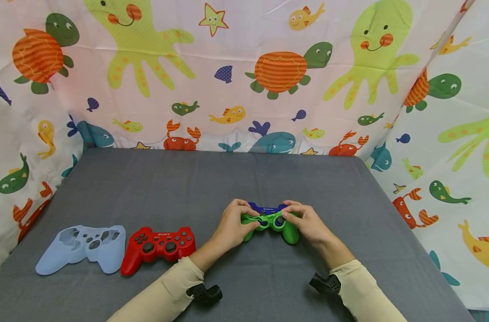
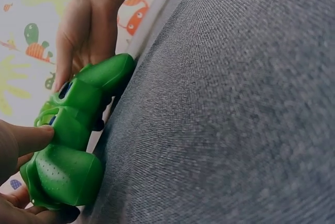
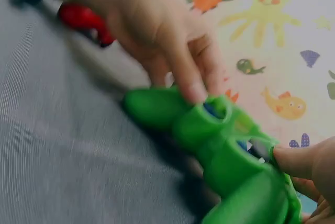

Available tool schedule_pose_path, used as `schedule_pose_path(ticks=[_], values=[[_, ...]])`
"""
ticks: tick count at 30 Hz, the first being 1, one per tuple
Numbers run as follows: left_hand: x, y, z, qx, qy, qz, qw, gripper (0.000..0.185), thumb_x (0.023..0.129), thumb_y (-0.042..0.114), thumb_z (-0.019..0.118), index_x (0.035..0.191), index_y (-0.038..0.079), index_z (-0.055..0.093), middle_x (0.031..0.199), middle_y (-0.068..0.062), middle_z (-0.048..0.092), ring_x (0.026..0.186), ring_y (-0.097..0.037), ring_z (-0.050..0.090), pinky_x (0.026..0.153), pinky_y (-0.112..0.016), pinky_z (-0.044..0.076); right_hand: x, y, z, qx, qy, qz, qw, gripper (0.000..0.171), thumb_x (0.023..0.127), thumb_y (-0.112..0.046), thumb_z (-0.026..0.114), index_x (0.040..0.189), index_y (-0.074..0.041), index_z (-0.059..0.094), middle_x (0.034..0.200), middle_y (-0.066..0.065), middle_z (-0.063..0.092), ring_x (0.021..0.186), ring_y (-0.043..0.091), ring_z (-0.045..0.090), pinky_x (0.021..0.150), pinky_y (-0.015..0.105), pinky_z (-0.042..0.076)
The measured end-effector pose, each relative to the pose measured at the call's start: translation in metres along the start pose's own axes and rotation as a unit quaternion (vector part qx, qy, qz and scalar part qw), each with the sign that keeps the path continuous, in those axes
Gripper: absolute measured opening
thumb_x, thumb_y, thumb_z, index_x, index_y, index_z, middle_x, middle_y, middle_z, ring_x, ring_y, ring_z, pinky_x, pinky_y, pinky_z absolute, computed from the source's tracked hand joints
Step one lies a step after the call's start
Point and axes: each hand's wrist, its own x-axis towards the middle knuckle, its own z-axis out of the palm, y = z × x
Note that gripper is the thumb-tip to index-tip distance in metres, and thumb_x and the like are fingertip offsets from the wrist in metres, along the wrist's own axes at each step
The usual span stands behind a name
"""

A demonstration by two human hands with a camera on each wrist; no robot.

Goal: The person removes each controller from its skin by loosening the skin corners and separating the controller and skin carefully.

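Head view: two controllers, red [image 1: 158, 243] and green-sleeved blue [image 1: 270, 221], latter gripped by left hand [image 1: 233, 226] and right hand [image 1: 308, 222]; one pale-blue sleeve [image 1: 83, 247].

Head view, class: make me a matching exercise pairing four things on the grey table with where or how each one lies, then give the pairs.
Things:
1. green cover
2. red controller
3. pale blue cover
4. blue controller

Places:
A. farthest left, empty
B. partly inside the green cover
C. bare, between the pale blue cover and the hands
D. gripped by both hands

Pairs: 1-D, 2-C, 3-A, 4-B
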Motion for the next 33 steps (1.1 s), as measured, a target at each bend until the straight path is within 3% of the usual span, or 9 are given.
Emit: schedule_pose_path(ticks=[4,8,11,15,24,33], values=[[0.0,0.001,-0.001,0.006,-0.006,-0.002,1.0,0.014,0.085,0.012,0.081,0.099,0.01,0.08,0.115,-0.009,0.061,0.111,-0.027,0.057,0.099,-0.049,0.046,0.0,0.002,-0.003,0.09,-0.033,0.023,0.995,0.017,0.103,-0.012,0.057,0.101,-0.006,0.074,0.158,0.03,0.028,0.153,0.042,0.015,0.12,0.048,0.015],[-0.001,0.002,0.0,0.012,-0.008,-0.01,0.9999,0.014,0.086,0.014,0.081,0.1,0.011,0.08,0.115,-0.008,0.061,0.111,-0.027,0.057,0.099,-0.049,0.046,0.001,0.007,-0.008,0.125,-0.083,0.002,0.989,0.022,0.103,-0.013,0.057,0.095,-0.023,0.075,0.16,0.03,0.02,0.153,0.042,0.006,0.119,0.051,0.011],[-0.002,0.003,0.001,0.013,-0.003,-0.013,0.9998,0.013,0.087,0.014,0.08,0.1,0.012,0.08,0.116,-0.008,0.06,0.112,-0.028,0.057,0.099,-0.049,0.046,0.001,0.011,-0.013,0.118,-0.117,-0.014,0.986,0.02,0.103,-0.014,0.057,0.098,-0.02,0.075,0.161,0.027,0.019,0.153,0.038,0.006,0.118,0.038,0.022],[-0.003,0.004,0.002,0.015,0.006,-0.014,0.9998,0.011,0.087,0.013,0.08,0.098,0.012,0.08,0.116,-0.009,0.06,0.112,-0.028,0.056,0.099,-0.049,0.046,0.0,0.013,-0.017,0.103,-0.145,-0.025,0.984,0.022,0.105,-0.014,0.054,0.101,-0.012,0.075,0.162,0.024,0.018,0.152,0.034,0.006,0.106,0.019,0.034],[-0.003,0.004,0.002,0.016,0.013,-0.006,0.9998,0.01,0.085,0.012,0.081,0.095,0.011,0.081,0.114,-0.009,0.061,0.11,-0.028,0.057,0.097,-0.048,0.046,0.0,0.008,-0.011,-0.012,-0.087,-0.071,0.994,0.019,0.095,-0.009,0.069,0.089,0.008,0.069,0.15,0.031,0.039,0.144,0.042,0.029,0.102,0.02,0.04],[-0.001,-0.001,0.001,0.001,0.016,-0.017,0.9997,0.013,0.083,0.013,0.084,0.095,0.011,0.08,0.115,-0.009,0.063,0.113,-0.029,0.059,0.099,-0.049,0.047,0.002,0.005,-0.005,-0.058,-0.022,-0.082,0.995,0.016,0.093,-0.007,0.071,0.089,0.002,0.058,0.14,0.028,0.055,0.135,0.045,0.049,0.097,0.034,0.043]])
